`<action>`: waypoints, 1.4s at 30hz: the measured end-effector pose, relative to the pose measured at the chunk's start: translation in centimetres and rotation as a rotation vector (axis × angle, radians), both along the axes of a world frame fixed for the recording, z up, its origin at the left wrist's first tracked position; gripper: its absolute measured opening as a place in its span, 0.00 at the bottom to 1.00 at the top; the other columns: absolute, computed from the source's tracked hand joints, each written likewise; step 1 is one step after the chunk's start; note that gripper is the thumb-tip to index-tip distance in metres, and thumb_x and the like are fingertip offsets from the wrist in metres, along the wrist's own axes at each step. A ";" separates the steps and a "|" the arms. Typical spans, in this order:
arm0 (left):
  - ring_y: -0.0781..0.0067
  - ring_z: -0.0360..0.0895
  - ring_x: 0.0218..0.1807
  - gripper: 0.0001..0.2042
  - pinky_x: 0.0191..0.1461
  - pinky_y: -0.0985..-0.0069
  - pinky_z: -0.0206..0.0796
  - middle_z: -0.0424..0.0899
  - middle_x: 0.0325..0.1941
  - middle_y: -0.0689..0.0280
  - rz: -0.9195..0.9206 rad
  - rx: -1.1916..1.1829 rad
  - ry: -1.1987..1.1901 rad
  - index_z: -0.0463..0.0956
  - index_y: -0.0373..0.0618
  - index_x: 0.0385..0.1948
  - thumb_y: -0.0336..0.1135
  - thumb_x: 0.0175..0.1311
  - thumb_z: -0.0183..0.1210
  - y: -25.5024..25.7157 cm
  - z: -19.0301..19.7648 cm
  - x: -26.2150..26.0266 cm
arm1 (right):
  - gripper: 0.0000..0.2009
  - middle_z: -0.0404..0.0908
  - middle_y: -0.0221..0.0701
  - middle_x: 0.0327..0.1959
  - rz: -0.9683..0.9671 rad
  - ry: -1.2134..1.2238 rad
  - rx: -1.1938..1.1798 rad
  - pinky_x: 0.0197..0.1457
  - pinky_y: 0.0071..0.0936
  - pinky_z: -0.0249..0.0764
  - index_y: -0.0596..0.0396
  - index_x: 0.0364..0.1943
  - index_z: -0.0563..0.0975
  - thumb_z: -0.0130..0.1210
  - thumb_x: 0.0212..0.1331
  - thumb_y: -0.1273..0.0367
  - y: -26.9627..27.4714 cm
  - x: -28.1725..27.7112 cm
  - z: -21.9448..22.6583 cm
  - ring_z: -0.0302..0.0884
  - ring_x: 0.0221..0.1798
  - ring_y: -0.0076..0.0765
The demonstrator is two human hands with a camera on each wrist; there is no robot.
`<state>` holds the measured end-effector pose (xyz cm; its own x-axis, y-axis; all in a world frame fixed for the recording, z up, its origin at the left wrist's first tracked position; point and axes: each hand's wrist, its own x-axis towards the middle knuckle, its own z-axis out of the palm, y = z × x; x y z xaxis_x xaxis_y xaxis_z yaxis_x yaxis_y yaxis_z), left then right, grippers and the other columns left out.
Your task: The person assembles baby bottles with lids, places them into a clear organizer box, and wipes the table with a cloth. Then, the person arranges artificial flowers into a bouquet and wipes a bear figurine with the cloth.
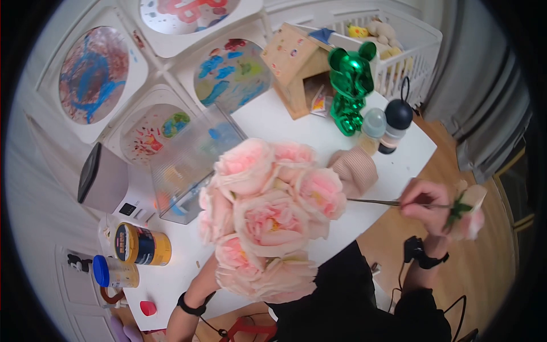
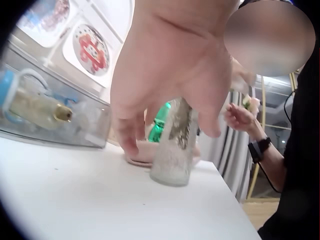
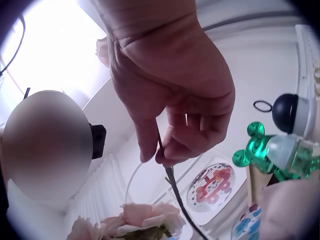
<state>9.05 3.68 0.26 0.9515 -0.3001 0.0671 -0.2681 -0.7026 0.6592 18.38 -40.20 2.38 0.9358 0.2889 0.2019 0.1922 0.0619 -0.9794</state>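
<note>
Pale pink roses [image 1: 272,225] fill the middle of the head view and hide my left hand there. In the left wrist view my left hand [image 2: 172,70] holds the upper part of a clear glass vase [image 2: 171,162], thumb on one side and fingers on the other. The vase stands on the white table, stems inside it. My right hand [image 1: 424,205] pinches the dark stem of a single pink rose [image 1: 472,214] out to the right. Its bloom points away from the bunch, while the stem [image 3: 177,192] runs toward it.
Behind the bunch stand a pink cloth item [image 1: 353,171], a shiny green bear figure [image 1: 350,85], two bottles [image 1: 396,122] and a wooden house [image 1: 293,62]. Leftward are a clear bin [image 1: 194,165], a yellow-and-blue tub [image 1: 142,244] and a blue-lidded jar [image 1: 117,271].
</note>
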 end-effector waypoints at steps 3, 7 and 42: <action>0.70 0.79 0.54 0.20 0.56 0.71 0.72 0.82 0.53 0.57 -0.067 -0.016 0.047 0.74 0.42 0.57 0.31 0.61 0.62 -0.9 -1.2 0.1 | 0.08 0.82 0.34 0.30 0.128 -0.037 -0.001 0.39 0.21 0.74 0.63 0.31 0.82 0.69 0.47 0.81 3.3 -0.1 -0.1 0.80 0.35 0.27; 0.69 0.79 0.54 0.21 0.56 0.70 0.72 0.82 0.53 0.57 -0.146 -0.003 0.083 0.74 0.43 0.57 0.31 0.61 0.62 3.5 -2.5 -4.2 | 0.08 0.83 0.35 0.32 0.180 -0.051 0.157 0.40 0.22 0.75 0.63 0.33 0.82 0.68 0.48 0.82 5.9 -0.8 -0.2 0.81 0.35 0.28; 0.65 0.77 0.56 0.22 0.57 0.67 0.70 0.80 0.54 0.57 -0.272 -0.081 -0.067 0.74 0.46 0.57 0.35 0.60 0.62 -2.6 -4.6 4.0 | 0.15 0.80 0.35 0.47 0.183 -0.158 0.665 0.53 0.31 0.75 0.54 0.48 0.77 0.58 0.59 0.64 18.3 -0.3 -6.9 0.78 0.48 0.34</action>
